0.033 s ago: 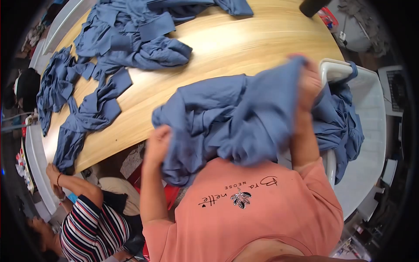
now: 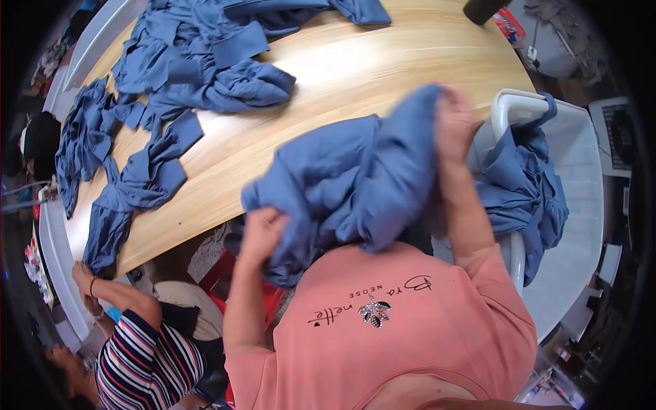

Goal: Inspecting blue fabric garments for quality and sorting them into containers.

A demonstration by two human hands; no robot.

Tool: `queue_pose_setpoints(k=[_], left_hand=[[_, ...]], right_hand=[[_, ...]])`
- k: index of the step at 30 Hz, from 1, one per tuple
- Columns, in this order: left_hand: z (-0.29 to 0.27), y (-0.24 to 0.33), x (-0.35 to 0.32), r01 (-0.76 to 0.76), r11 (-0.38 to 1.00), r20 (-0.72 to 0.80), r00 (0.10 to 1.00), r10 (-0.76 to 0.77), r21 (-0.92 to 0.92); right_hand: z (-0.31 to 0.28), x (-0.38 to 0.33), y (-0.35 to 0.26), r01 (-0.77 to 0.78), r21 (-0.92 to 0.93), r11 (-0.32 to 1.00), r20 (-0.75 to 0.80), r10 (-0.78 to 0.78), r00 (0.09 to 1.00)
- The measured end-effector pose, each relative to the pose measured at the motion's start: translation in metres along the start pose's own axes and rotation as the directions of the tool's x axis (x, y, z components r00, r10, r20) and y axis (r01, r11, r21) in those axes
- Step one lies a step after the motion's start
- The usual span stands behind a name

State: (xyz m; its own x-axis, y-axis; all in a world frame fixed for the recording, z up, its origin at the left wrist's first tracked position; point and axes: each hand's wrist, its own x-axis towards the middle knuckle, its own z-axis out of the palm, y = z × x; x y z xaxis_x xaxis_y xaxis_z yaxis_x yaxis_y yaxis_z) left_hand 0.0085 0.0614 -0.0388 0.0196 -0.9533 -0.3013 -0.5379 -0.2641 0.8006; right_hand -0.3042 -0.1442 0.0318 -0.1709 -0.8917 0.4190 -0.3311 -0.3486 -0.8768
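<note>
1. Between the two hands hung a blue garment [image 2: 335,171], bunched in loose folds, most of it right of the left grip and below and left of the right one.
2. At its raised upper right edge, the right hand [image 2: 454,123] had closed fingers pinching the cloth, which sloped down leftward from that grip; blur hid the exact set of the fingertips.
3. Along its lower left edge, the left hand [image 2: 265,232] had its fingers bent inward against the cloth; whether they pinched a fold, I could not tell. One bulge of cloth showed just above this hand, and more folds drooped below and to its right.
4. Beyond both grips stretched a wooden table [image 2: 342,68]; below them was the wearer's salmon shirt [image 2: 410,328].
5. Just right of the right grip stood a white tub [image 2: 581,205], with a second blue garment [image 2: 529,181] draped over its rim and partly inside.
6. Up and left of the left grip, well apart, lay a heap of blue garments [image 2: 191,68].
7. Lower left of that grip was a co-worker in a striped top [image 2: 150,355].
</note>
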Motion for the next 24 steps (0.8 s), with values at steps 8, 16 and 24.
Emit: queue_pose_setpoints(k=[8, 16, 24], left_hand=[[0.080, -0.012, -0.015, -0.083, 0.980, 0.033, 0.996, 0.078, 0.183], [-0.001, 0.081, -0.015, -0.041, 0.985, 0.321, 0.947, -0.014, 0.165], [0.070, 0.138, 0.027, -0.511, 0.859, 0.002, 0.859, 0.511, -0.026]], right_hand=[[0.009, -0.045, 0.009, 0.123, -0.268, 0.955, 0.390, -0.009, 0.921], [-0.005, -0.046, 0.001, -0.383, 0.319, 0.867, 0.302, 0.290, 0.908], [-0.022, -0.057, -0.071, -0.497, 0.426, 0.755, 0.367, 0.358, 0.859]])
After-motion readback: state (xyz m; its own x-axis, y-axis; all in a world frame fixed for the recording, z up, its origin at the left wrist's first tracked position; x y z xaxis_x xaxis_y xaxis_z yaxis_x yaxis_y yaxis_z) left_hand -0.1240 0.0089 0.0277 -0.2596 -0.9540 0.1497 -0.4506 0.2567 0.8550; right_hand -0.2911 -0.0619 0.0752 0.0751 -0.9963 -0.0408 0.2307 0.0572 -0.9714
